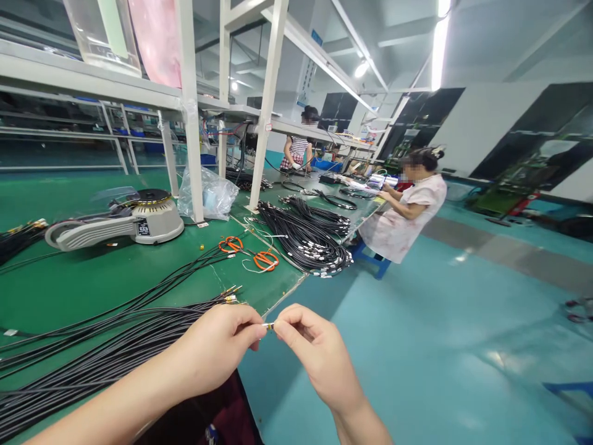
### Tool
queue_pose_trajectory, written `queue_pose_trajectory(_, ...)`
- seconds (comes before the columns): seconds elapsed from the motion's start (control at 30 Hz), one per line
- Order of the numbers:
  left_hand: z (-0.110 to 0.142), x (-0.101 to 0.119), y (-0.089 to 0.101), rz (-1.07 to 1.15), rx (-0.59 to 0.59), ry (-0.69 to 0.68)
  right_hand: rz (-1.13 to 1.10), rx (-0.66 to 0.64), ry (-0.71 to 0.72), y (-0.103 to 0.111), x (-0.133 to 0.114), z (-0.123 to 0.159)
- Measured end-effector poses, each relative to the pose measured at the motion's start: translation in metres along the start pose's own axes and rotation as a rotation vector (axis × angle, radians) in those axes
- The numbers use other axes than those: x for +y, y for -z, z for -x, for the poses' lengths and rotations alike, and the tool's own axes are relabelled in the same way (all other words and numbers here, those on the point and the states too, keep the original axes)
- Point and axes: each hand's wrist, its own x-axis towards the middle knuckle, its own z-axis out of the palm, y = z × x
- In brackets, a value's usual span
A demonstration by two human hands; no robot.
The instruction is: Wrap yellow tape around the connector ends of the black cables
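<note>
My left hand [217, 349] and my right hand [319, 358] meet in front of the bench edge, each closed in a fingertip pinch. Between them shows a slim cable end [269, 326] with white, yellow and dark bands; the fingers hide most of it. Under my left forearm lies a wide bundle of black cables [115, 352] on the green bench top [152, 272]. Just beyond my left hand, several cable tips [230, 298] with white and yellow markings stick out of that bundle.
Two pairs of orange-handled scissors [265, 261] lie farther back. A round tape dispenser [155, 219] stands left, near a clear plastic bag [208, 194] and a white shelf post [191, 123]. Coiled black cables [306, 238] cover the adjoining bench. One co-worker [403, 207] sits right; another [296, 151] is behind.
</note>
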Motion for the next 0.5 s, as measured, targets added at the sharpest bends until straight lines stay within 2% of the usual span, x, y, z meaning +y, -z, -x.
queue_pose_trajectory(0.33,0.001,-0.006,-0.012,-0.154,0.126,-0.136,0.067,0.0,0.026,-0.007,-0.001,0.001)
queue_pose_trajectory(0.43,0.0,-0.006,-0.018,-0.3,0.193,-0.229,0.197,-0.055,0.071,0.0,0.002,0.001)
queue_pose_trajectory(0.5,-0.001,-0.007,-0.017,-0.438,0.177,-0.307,0.339,-0.098,0.154,0.005,0.009,-0.006)
